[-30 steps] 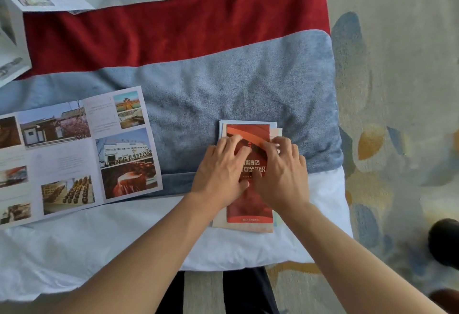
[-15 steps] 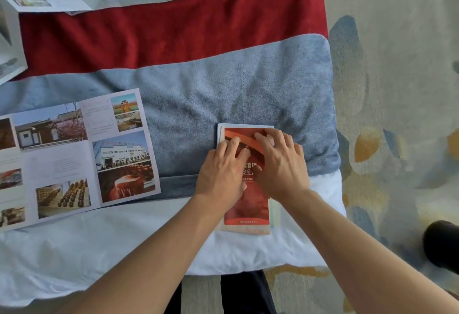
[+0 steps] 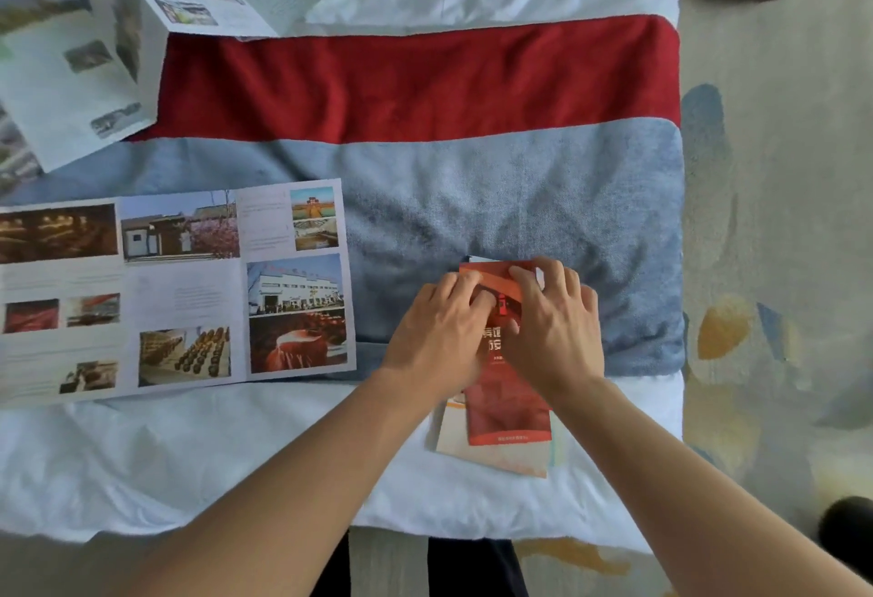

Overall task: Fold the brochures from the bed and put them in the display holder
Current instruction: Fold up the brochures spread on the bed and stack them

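Bed (image 3: 472,492), both hands' fingers (image 3: 460,287) flat, slightly spread, pressing folded red brochure (image 3: 512,412)

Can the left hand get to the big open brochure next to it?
Probably yes. The left hand presses the red folded brochure, and the open brochure lies flat just to its left, with only bare blanket between them.

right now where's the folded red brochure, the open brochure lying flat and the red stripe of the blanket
folded red brochure (image 3: 512,412), head view, on its bare lower cover below the hands
open brochure (image 3: 184,284), head view, on the middle panel of the flat spread
red stripe (image 3: 425,81), head view, on the middle of the band
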`<state>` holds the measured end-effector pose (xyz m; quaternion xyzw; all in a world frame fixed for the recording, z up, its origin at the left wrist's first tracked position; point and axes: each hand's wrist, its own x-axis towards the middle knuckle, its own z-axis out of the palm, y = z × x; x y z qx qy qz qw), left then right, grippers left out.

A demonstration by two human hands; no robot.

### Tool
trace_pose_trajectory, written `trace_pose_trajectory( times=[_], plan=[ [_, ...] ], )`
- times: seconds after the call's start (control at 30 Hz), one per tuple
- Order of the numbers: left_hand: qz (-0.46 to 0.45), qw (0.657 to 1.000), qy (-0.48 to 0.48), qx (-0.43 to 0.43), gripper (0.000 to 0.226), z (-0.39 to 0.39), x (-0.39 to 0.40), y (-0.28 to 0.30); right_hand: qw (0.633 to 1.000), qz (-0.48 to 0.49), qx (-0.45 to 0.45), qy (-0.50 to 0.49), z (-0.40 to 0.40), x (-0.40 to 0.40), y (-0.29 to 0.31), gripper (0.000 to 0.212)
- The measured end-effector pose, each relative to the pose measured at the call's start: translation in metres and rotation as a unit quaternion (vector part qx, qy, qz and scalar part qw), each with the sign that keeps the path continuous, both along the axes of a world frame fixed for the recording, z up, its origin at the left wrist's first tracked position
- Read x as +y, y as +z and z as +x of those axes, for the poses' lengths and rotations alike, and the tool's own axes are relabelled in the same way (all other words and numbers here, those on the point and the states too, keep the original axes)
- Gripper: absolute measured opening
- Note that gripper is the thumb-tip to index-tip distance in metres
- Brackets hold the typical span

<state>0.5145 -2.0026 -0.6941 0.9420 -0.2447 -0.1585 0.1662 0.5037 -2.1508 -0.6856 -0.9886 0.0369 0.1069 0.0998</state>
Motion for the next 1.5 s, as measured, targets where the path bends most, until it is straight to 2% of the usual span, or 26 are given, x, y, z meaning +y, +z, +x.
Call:
trace_pose_trajectory(
  times=[0.23, 0.4, 0.5, 0.6, 0.73, 0.9, 1.13, 1.23, 1.37, 1.5],
  plan=[
    [-0.013, 0.995, 0.098, -0.002, 0.045, 0.013, 0.077, 0.002, 0.998, 0.011, -0.004, 0.054, 0.028, 0.085, 0.012, 0.06],
    [-0.006, 0.984, 0.177, -0.003, 0.041, 0.006, 0.147, 0.001, 0.994, 0.042, 0.013, 0.097, 0.035, 0.15, 0.007, 0.056],
    [0.005, 0.974, 0.226, 0.001, 0.043, -0.002, 0.188, -0.005, 0.994, 0.09, 0.051, 0.045, 0.034, 0.183, 0.001, 0.05],
    [0.035, 0.965, 0.261, 0.007, 0.045, -0.012, 0.223, -0.012, 0.989, 0.111, 0.089, -0.035, 0.039, 0.204, -0.005, 0.056],
    [0.033, 0.965, 0.26, 0.007, 0.045, -0.022, 0.251, -0.015, 0.98, 0.149, 0.069, -0.112, 0.047, 0.227, -0.006, 0.062],
    [0.015, 0.963, 0.267, 0.008, 0.045, -0.025, 0.274, -0.015, 0.957, 0.176, 0.09, -0.213, 0.054, 0.254, -0.007, 0.036],
    [0.042, 0.949, 0.311, -0.006, 0.04, -0.025, 0.328, -0.012, 0.957, 0.16, 0.073, -0.231, 0.052, 0.264, -0.008, 0.035],
    [0.035, 0.944, 0.328, -0.001, 0.045, -0.025, 0.338, -0.014, 0.935, 0.208, 0.078, -0.278, 0.051, 0.27, -0.005, 0.039],
    [0.006, 0.937, 0.349, 0.006, 0.048, -0.023, 0.338, -0.016, 0.901, 0.28, 0.058, -0.326, 0.059, 0.28, 0.012, 0.033],
    [-0.058, 0.916, 0.395, 0.018, 0.037, -0.015, 0.34, -0.013, 0.913, 0.309, 0.046, -0.263, 0.063, 0.299, 0.036, 0.042]
  ],
)
